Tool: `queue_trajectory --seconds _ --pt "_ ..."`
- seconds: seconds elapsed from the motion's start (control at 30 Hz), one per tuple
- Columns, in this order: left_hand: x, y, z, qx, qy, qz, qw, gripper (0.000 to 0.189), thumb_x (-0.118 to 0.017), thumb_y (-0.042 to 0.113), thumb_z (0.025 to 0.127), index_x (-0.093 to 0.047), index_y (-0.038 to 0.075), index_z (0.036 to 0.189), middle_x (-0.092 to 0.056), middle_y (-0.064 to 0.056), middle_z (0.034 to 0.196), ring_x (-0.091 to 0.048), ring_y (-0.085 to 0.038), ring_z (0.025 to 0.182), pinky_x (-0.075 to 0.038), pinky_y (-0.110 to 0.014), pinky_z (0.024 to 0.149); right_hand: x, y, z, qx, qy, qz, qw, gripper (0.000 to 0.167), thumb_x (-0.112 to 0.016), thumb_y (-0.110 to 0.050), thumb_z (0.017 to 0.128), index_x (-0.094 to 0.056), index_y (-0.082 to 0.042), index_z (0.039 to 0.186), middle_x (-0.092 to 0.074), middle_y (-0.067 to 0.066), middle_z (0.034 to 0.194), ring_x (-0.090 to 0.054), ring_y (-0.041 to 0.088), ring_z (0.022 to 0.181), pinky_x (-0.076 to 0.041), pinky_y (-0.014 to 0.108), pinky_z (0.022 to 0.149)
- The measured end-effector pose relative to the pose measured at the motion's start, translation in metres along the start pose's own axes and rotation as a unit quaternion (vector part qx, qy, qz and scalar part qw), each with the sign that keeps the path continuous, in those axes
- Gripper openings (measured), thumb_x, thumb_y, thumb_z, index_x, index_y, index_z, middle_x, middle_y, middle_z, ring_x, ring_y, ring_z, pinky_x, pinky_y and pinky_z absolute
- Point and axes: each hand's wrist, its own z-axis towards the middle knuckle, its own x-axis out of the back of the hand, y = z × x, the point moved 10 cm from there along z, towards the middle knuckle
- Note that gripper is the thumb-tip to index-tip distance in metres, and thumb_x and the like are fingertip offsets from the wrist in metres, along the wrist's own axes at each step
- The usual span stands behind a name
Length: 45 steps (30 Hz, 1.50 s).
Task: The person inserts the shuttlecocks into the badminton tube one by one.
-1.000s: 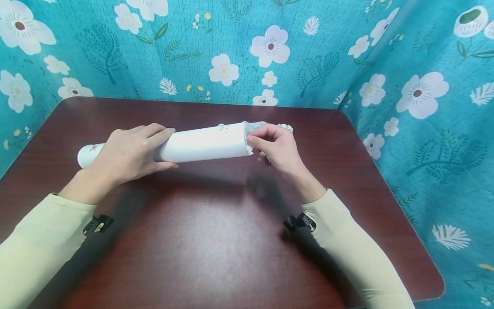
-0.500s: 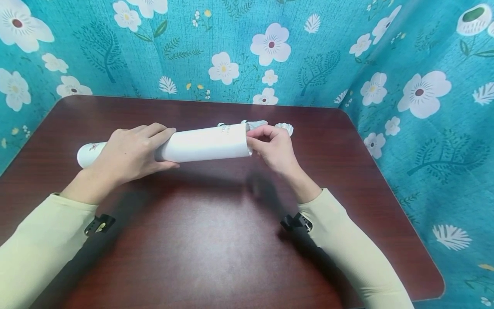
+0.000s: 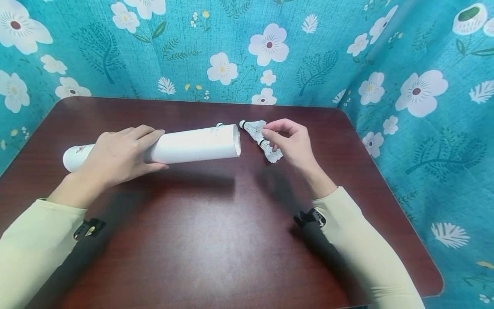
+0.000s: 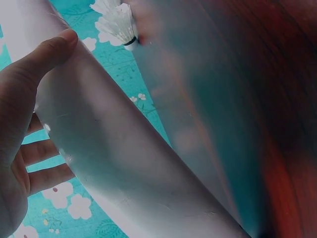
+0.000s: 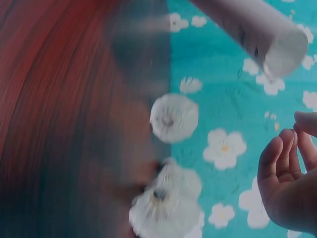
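My left hand (image 3: 119,150) grips a white shuttlecock tube (image 3: 193,145) from above, thumb on the near side. The tube slants slightly up to the right, its mouth facing right; a ragged white edge shows just inside it. In the left wrist view the thumb lies across the tube (image 4: 119,134). My right hand (image 3: 295,141) hovers right of the mouth, fingers loosely curled, with nothing visible between them. Beside its fingertips lie two white feather shuttlecocks: one shuttlecock (image 3: 252,127) farther back, the other shuttlecock (image 3: 272,152) nearer.
Behind the tube, the tip of another shuttlecock (image 3: 220,125) peeks out, mostly hidden. The dark red-brown table (image 3: 216,240) has rounded corners. A blue floral curtain (image 3: 185,51) stands along its back and right sides. Both wrists wear black straps.
Feathers sticking out of the tube's mouth have gone inside. My right hand has drawn away to the right, uncovering the nearer shuttlecock. Left hand and tube have shifted slightly left.
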Motion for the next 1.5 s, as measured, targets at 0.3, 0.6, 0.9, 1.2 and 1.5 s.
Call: queue_trajectory --seconds 0.3,0.6,0.9,1.2,1.5 --pt "0.004 -0.003 -0.004 -0.005 0.003 0.006 1.0 0.084 -0.094 0.044 0.062 -0.063 0.005 0.129 -0.067 -0.016 0.114 -0.069 -0.036 0.091 -0.055 -0.052 0.057 0.051 0.038 0.005 -0.035 0.035 -0.08 0.9956 0.021 -0.073 -0.005 0.09 -0.07 0.009 0.105 -0.07 0.003 0.086 -0.059 0.013 0.061 -0.053 0.025 0.057" --pt "0.004 -0.003 -0.005 -0.009 0.002 0.007 0.9999 0.083 -0.095 0.042 0.062 -0.064 0.005 0.129 -0.068 -0.016 0.114 -0.069 -0.036 0.09 -0.055 -0.052 0.058 0.081 0.079 0.003 -0.059 0.024 -0.216 0.9743 0.023 -0.075 -0.009 0.089 -0.073 -0.001 0.11 -0.072 0.011 0.099 -0.065 0.015 0.082 -0.05 0.022 0.07" --pt "0.002 -0.001 -0.002 -0.009 -0.004 0.013 0.9999 0.084 -0.095 0.043 0.061 -0.063 0.005 0.129 -0.067 -0.017 0.114 -0.069 -0.037 0.091 -0.056 -0.052 0.059 0.073 0.094 0.002 -0.038 -0.03 -0.227 0.9727 0.028 -0.08 -0.007 0.085 -0.072 0.002 0.11 -0.073 0.015 0.1 -0.068 0.02 0.084 -0.049 0.019 0.073" --pt "0.001 0.002 0.002 -0.013 -0.005 0.009 0.9999 0.084 -0.094 0.045 0.062 -0.064 0.005 0.13 -0.067 -0.017 0.114 -0.07 -0.036 0.09 -0.057 -0.052 0.06 0.06 0.091 0.006 -0.027 -0.042 -0.268 0.9621 0.02 -0.079 -0.009 0.086 -0.075 -0.003 0.105 -0.074 0.012 0.095 -0.067 0.022 0.082 -0.049 0.021 0.071" --pt "0.001 0.001 0.002 -0.013 -0.002 0.009 0.9999 0.085 -0.095 0.045 0.062 -0.064 0.005 0.129 -0.068 -0.017 0.114 -0.07 -0.036 0.091 -0.056 -0.052 0.06 0.059 0.093 0.009 -0.037 -0.033 -0.322 0.9454 0.013 -0.076 -0.011 0.089 -0.076 -0.004 0.1 -0.074 0.01 0.093 -0.062 0.023 0.081 -0.045 0.035 0.073"
